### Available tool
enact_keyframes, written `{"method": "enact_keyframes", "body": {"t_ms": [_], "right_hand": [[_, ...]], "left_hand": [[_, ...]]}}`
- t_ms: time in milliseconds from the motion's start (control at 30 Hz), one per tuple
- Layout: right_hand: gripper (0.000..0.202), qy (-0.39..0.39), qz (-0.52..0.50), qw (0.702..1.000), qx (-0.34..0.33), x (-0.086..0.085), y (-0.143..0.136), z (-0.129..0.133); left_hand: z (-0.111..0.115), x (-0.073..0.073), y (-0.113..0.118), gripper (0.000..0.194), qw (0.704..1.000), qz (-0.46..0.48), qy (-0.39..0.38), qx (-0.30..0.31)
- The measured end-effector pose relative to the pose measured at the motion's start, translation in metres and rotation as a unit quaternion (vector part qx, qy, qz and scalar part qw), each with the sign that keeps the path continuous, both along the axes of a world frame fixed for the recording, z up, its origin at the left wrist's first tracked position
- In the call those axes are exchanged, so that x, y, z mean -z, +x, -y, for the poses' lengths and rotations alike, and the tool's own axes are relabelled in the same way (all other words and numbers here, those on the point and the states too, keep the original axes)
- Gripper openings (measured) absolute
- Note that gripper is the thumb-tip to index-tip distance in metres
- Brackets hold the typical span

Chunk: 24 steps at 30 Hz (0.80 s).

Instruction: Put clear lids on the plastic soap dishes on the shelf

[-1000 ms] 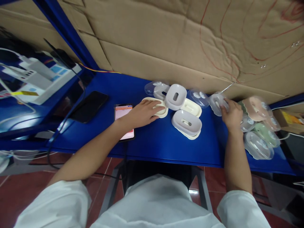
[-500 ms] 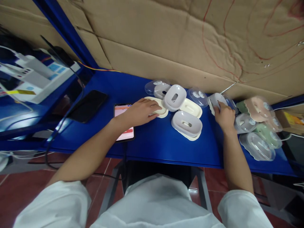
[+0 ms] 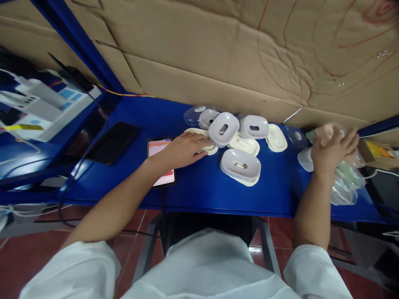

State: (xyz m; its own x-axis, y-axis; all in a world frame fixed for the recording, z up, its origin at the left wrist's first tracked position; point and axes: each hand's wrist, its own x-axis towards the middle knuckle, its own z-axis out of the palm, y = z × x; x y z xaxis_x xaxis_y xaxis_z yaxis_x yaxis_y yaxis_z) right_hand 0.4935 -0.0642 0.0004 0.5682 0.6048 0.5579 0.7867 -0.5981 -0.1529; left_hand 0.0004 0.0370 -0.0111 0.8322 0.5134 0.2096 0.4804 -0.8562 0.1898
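My left hand (image 3: 188, 149) lies with its fingers stretched out on a cream oval base (image 3: 212, 149), and its wrist is over a lit phone (image 3: 160, 143). Beside it a grey slotted soap-dish tray (image 3: 223, 129) leans over the cream pieces. Another grey tray (image 3: 240, 164) sits on a cream base nearer the front. A third grey tray (image 3: 254, 126) rests at the back, next to a cream base (image 3: 276, 138). My right hand (image 3: 333, 149), fingers spread and slightly blurred, is over a pink soap box (image 3: 328, 129); whether it touches the box I cannot tell.
Clear lids (image 3: 192, 115) lie along the cardboard wall (image 3: 199, 54), one (image 3: 295, 137) near my right hand. Green (image 3: 352, 174) and clear-lidded boxes (image 3: 343, 192) stand at the right. A dark phone (image 3: 112, 141), a cable and a power strip (image 3: 71, 104) are at the left.
My right hand has let go of a grey tray and moved right to the pink box. That tray now lies further left, apart from its cream base. My left hand has stayed put.
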Motion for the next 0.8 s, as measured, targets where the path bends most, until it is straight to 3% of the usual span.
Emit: {"method": "enact_keyframes", "body": {"t_ms": [67,133,233,300,433,533,600,700,800], "right_hand": [[0.088,0.009,-0.045,0.996,0.071,0.006,0.035,0.006],[0.096,0.020,-0.068,0.993,0.090,0.011,0.063,0.008],[0.087,0.040,-0.075,0.994,0.066,0.013,0.087,0.006],[0.078,0.048,-0.065,0.996,0.032,0.009,0.085,0.004],[0.077,0.086,-0.026,0.988,-0.129,-0.002,0.031,-0.005],[0.072,0.069,-0.065,0.948,-0.305,-0.001,-0.029,-0.018],[0.070,0.046,-0.121,0.917,-0.376,0.006,-0.062,-0.029],[0.064,0.055,-0.228,0.895,-0.379,0.020,-0.083,-0.043],[0.057,0.079,-0.328,0.873,-0.352,0.031,-0.080,-0.051]], "left_hand": [[0.000,0.000,0.000,0.035,1.000,-0.003,-0.003,0.001],[0.000,0.001,0.000,0.035,1.000,-0.008,-0.004,0.002],[0.000,0.002,0.000,0.035,1.000,-0.003,-0.006,0.001],[0.000,0.001,0.001,0.035,1.000,0.011,-0.006,-0.001],[0.001,0.000,0.002,0.038,0.997,0.068,0.000,-0.025],[0.000,0.001,0.003,0.040,0.995,0.087,0.002,-0.041],[-0.001,0.002,0.003,0.040,0.996,0.084,0.003,-0.043],[-0.001,0.003,0.002,0.039,0.996,0.079,0.007,-0.037],[-0.001,0.002,0.002,0.038,0.996,0.080,0.007,-0.033]]}}
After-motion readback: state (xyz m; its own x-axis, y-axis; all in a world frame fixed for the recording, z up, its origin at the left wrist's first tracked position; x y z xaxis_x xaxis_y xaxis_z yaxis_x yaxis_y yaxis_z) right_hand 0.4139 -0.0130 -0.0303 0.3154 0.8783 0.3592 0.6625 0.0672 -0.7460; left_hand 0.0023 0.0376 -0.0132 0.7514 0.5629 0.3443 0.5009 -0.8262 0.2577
